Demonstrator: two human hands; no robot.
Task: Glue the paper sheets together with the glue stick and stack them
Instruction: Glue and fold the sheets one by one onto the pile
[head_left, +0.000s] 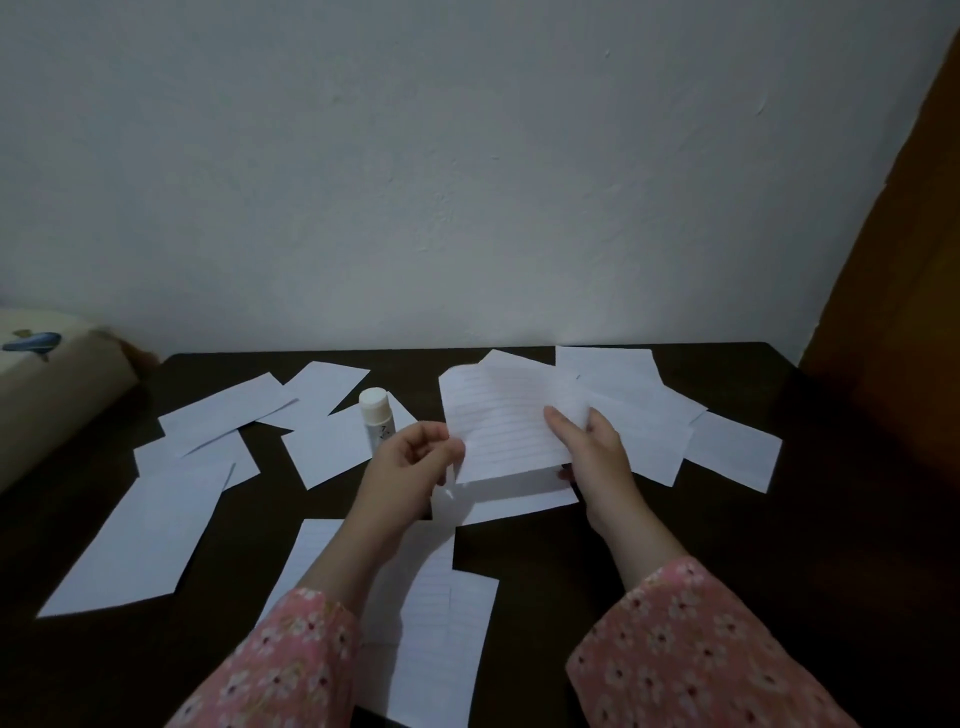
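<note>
Both hands pinch the lined sheet (501, 423): right hand (597, 449) on its right edge, left hand (410, 462) seemingly at its lower-left corner. The glue stick (376, 418) stands upright just left, nearer the left hand.

One white, capped, cylindrical glue stick (375, 418) stands upright on the dark brown worktop (779, 545). Two bare hands are in view, the left hand (410, 470) and the right hand (592, 449), each coming out of one of two pink floral sleeves. One lined white paper sheet (501, 423) is held up between them. Roughly a dozen more white paper sheets lie spread over the worktop; overlaps keep the exact number from being told.
</note>
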